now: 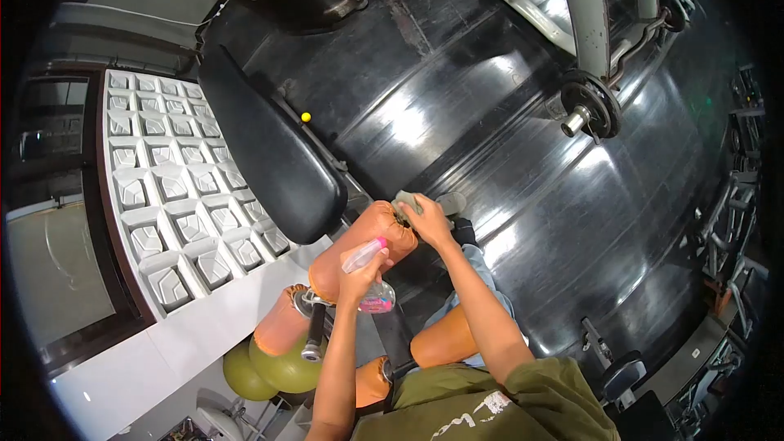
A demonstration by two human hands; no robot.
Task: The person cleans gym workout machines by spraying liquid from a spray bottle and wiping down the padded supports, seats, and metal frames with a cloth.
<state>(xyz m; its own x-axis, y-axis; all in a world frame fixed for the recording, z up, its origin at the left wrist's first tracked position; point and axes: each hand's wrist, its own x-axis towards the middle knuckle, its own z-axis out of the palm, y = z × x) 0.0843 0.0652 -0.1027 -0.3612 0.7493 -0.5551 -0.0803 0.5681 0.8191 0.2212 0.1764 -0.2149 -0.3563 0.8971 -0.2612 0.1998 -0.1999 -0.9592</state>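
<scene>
Orange roller (351,241): lying beside black bench (269,147) end, long axis slanting up rightward
Right hand (426,223): gripping cloth (406,202) at roller's upper end, nearest
Left hand (363,278): gripping spray bottle (377,304) over lower half

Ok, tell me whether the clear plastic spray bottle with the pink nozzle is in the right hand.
No, the left hand grips the spray bottle, while the right hand holds a greyish cloth.

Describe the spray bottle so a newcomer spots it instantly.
Find the long black bench pad, then the orange padded roller by its near end. The left hand holds the spray bottle over that roller: clear and pink, unlike the greyish cloth in the right hand.
</scene>
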